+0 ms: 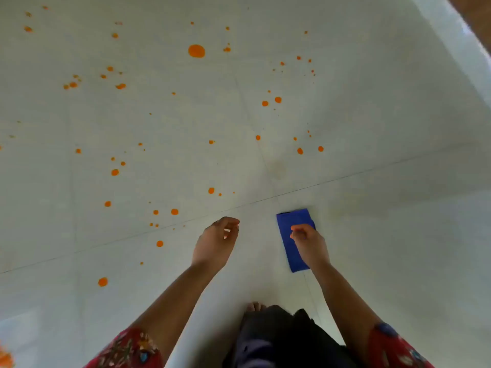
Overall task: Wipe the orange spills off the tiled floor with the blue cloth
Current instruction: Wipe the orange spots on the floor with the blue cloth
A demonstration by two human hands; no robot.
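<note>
The blue cloth [288,229] is a folded rectangle that looks flat on the pale tiled floor [372,208], just in front of me. My right hand [309,244] is over the cloth's middle with its fingers curled. Whether it grips the cloth or only hovers over it does not show. My left hand [216,241] hangs beside it to the left, fingers loosely curled, holding nothing. Orange spills dot the floor ahead and to the left, with a big round blob [196,51] far ahead and smaller drops [174,211] close to my left hand.
My bare foot [254,306] and dark garment [279,338] are below the hands. A pale wall or ledge [462,57] runs along the upper right. An orange patch [5,358] shows at the bottom left corner. The tiles right of the cloth carry no spots.
</note>
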